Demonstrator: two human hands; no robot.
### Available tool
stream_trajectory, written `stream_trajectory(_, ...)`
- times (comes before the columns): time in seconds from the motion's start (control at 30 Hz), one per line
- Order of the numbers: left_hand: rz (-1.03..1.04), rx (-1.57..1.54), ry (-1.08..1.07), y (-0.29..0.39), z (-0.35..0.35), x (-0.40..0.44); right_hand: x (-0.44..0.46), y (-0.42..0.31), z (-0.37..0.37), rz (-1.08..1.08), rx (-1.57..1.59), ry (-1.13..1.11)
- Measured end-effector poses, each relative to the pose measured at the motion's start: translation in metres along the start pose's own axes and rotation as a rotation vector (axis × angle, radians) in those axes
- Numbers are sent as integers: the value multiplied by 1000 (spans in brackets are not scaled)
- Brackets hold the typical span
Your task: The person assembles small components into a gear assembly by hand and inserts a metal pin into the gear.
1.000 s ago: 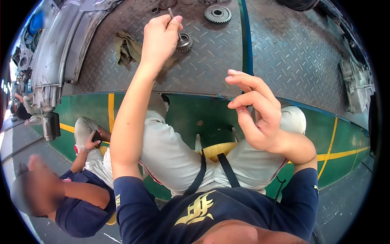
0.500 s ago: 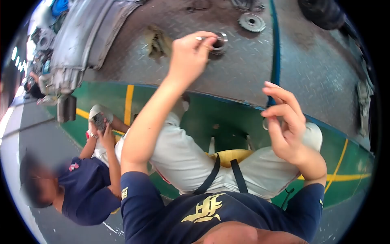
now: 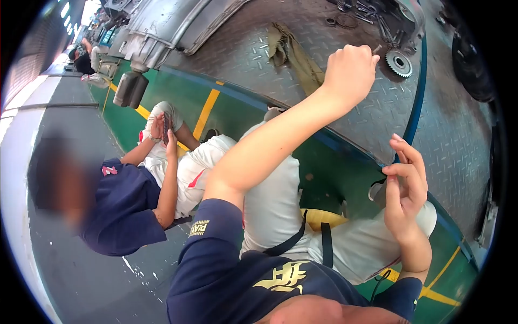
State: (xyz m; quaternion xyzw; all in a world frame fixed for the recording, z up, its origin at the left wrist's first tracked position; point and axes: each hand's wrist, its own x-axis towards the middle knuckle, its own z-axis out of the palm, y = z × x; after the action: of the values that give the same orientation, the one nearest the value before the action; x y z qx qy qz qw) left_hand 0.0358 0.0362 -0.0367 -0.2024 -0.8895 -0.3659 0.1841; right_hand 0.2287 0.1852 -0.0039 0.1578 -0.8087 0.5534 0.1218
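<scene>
My left hand (image 3: 349,75) is closed in a fist above the metal table (image 3: 245,70), its back towards me. Whatever its fingers hold is hidden. Just right of it lies a toothed gear (image 3: 399,63). An olive cloth (image 3: 294,56) lies on the table to its left, partly behind my forearm. My right hand (image 3: 407,189) is raised by the table's near edge, over my right knee. Its fingers are loosely bent and apart, the thumb near the index finger, with nothing visible in them.
A large metal housing (image 3: 162,32) stands at upper left. Several tools and small parts (image 3: 377,21) lie at the table's far side. A dark round part (image 3: 470,65) sits far right. Left of me, a seated person (image 3: 127,205) holds a phone (image 3: 167,127).
The view has swung left and tilted. My left hand has gone from pinching beside a metal ring to a fist, and the ring is out of sight. My right hand keeps much the same pose.
</scene>
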Motion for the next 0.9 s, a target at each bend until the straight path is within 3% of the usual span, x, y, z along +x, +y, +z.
stream_trajectory(0.13, -130, -172, 39, -6, -1, 9, 1, 0, 8, 14, 6, -1)
stream_trajectory(0.43, -250, -369, -87, -26, -6, 10, 5, -3, 4, 55, -89, -60)
stream_trajectory(0.57, -374, -641, -355, -30, -33, 12, 1, 1, -2, 75, -88, -59)
stream_trajectory(0.7, -318, -615, -411, -33, -47, 5, -3, 1, -7, 107, -82, -62)
stream_trajectory(0.9, 24, -404, -234, -43, -38, -5, -8, 2, -14, 127, -120, -75)
